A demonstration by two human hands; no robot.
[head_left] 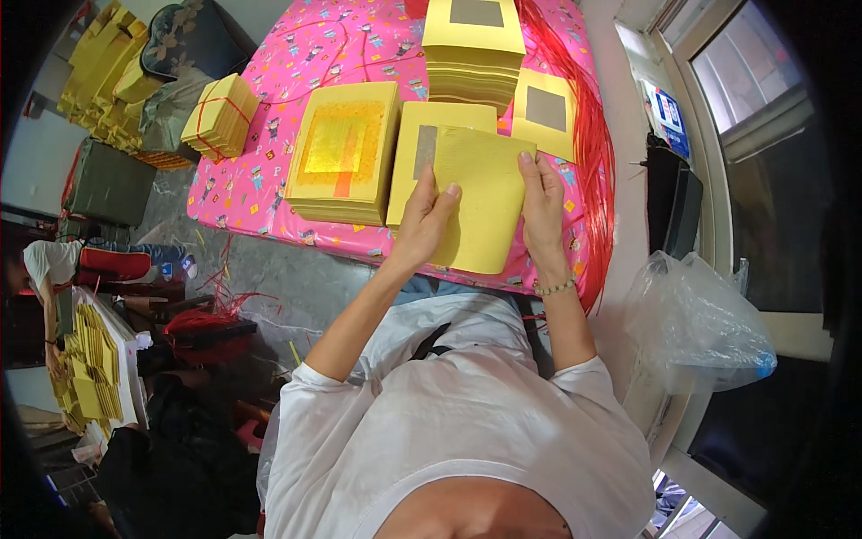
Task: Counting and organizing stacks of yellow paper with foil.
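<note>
Between my two hands is a yellow paper sheet [480, 211], or a thin wad of them, tilted up over the table's near edge. My left hand [426, 217] pinches its left edge, thumb on top. At the upper right corner, my right hand [542, 202] grips it with the thumb over the front. Behind it, partly covered, lies yellow paper with a grey patch [425, 151]. Left of that is a thick yellow paper stack with a gold foil square [334, 148]. A taller stack [474, 67] stands beyond, and grey-patched paper [545, 108] lies to its right.
The table wears a pink patterned cover [296, 54]. A red-tied yellow bundle [220, 117] sits at its left; red plastic strands [593, 171] run down its right side. A clear plastic bag [700, 323] is by the window. At far left, another person [49, 269] reaches toward yellow paper [90, 368].
</note>
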